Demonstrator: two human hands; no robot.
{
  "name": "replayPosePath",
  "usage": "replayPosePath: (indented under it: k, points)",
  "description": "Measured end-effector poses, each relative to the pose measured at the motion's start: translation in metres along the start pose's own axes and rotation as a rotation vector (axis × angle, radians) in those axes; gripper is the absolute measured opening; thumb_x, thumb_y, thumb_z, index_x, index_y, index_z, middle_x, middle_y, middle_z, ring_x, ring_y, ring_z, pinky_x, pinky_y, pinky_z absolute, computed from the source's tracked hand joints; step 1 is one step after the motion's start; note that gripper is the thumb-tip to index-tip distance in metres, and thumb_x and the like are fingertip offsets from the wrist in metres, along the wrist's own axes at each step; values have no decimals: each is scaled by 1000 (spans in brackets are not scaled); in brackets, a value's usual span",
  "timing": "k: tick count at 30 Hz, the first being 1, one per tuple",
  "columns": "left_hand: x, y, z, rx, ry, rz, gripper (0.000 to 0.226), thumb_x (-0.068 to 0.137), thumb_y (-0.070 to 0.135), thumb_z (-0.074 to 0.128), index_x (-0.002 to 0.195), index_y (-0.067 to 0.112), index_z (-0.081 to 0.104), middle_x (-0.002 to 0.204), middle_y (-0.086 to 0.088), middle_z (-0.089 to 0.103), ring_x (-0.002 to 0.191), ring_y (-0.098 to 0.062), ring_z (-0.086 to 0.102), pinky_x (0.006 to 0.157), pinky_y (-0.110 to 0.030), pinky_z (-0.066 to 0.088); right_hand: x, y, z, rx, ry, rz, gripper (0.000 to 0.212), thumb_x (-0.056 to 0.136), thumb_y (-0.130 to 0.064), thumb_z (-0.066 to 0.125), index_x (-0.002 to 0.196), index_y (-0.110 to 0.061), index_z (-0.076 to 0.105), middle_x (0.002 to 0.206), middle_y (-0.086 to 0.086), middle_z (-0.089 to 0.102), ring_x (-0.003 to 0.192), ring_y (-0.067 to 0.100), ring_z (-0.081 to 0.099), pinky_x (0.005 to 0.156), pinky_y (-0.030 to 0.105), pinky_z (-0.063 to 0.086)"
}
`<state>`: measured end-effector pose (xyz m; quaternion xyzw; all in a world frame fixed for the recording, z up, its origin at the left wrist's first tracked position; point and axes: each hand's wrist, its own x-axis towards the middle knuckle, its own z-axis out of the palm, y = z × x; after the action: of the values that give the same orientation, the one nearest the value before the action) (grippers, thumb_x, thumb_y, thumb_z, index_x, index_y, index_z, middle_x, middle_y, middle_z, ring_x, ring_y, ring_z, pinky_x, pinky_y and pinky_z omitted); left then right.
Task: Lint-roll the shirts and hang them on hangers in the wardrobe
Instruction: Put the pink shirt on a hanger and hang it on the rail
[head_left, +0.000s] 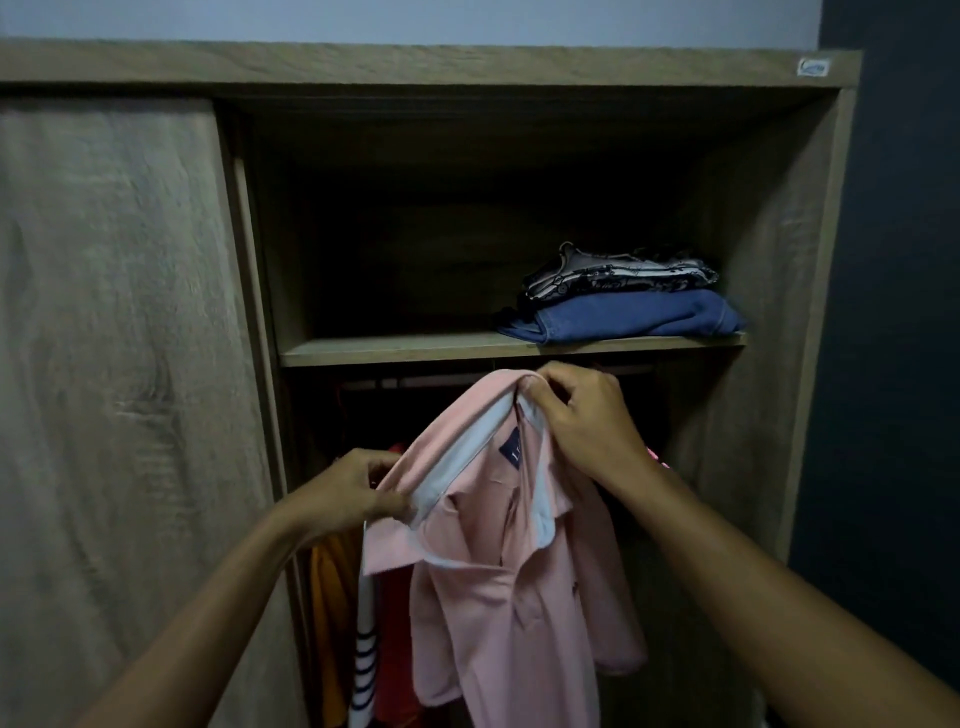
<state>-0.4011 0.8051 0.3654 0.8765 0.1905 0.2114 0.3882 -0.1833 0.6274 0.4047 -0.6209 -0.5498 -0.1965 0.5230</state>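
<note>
A pink polo shirt (509, 587) with a white-lined collar and a dark neck label hangs in front of the open wardrobe (769, 218), just below its shelf. My left hand (353, 493) pinches the shirt's left shoulder edge near the collar. My right hand (582, 415) grips the top of the collar, up by the dim hanging rail (410, 382). The hanger is hidden inside the shirt, so I cannot tell whether one is there. No lint roller is in view.
Orange (330, 597), striped (364, 670) and red (397, 623) garments hang at the left behind the pink shirt. On the shelf (395, 351) lies a folded blue piece (639, 314) under a patterned one (618, 273). The sliding door (119, 364) covers the left half; a dark wall (904, 312) is right.
</note>
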Motion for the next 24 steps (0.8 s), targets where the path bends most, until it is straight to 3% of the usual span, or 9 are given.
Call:
replayPosePath:
  k: [5,8,11,13,16,18,20,21,24]
  points:
    - [8,-26,10,-436,81,-98,52,58,45,93,90,7,76,88,-22,73,76,-22,66,70,-31,53,11,6,-13,-9,68,33,24,97,-24,59,79,-13,69,71,-3,67,69,13,62,68,38,49]
    - [13,-22,19,-1020,44,-144,31,82,13,70,107,-5,69,98,-19,74,81,-20,74,73,-31,63,15,13,-20,6,93,90,23,97,-23,58,80,-12,70,72,-1,68,73,15,64,67,37,49]
    - [20,-11,25,-1293,-1,-140,62,68,7,86,123,-10,62,120,-22,67,96,-24,72,93,-40,54,17,16,-26,12,111,121,27,100,-24,54,77,-13,65,68,-3,63,63,4,55,61,29,43]
    - [23,-6,25,-1198,-10,-185,50,78,7,79,121,-11,64,120,-26,65,95,-27,70,93,-41,55,18,14,-29,35,123,132,30,101,-24,52,76,-13,62,67,-3,59,60,0,48,58,23,38]
    - [25,-4,31,-507,-8,-202,17,88,10,67,97,1,76,102,-33,69,86,-32,62,81,-43,50,18,11,-31,44,119,87,33,103,-26,49,78,-9,62,70,2,59,63,5,49,61,30,40]
    - [28,0,39,-190,36,-110,15,91,9,66,84,16,77,85,-8,73,81,-22,60,77,-38,45,16,6,-29,71,94,50,34,103,-27,50,76,-9,61,68,3,58,62,6,49,60,32,41]
    - [29,14,46,-218,179,14,15,94,20,67,84,28,73,83,13,71,81,-3,63,77,-29,49,13,0,-25,79,51,4,35,102,-27,51,74,-10,60,66,4,58,60,6,49,59,31,40]
    - [26,26,50,-269,224,77,6,92,32,66,90,30,71,90,12,70,84,0,63,77,-25,50,11,-2,-22,68,34,-28,34,102,-28,52,73,-12,60,66,1,58,60,6,50,59,31,40]
    - [20,50,63,-155,215,184,33,81,48,75,106,29,63,98,7,66,84,-3,63,73,-21,53,5,-4,-13,25,-9,-100,30,101,-31,53,75,-20,62,67,-8,60,64,8,57,60,31,45]
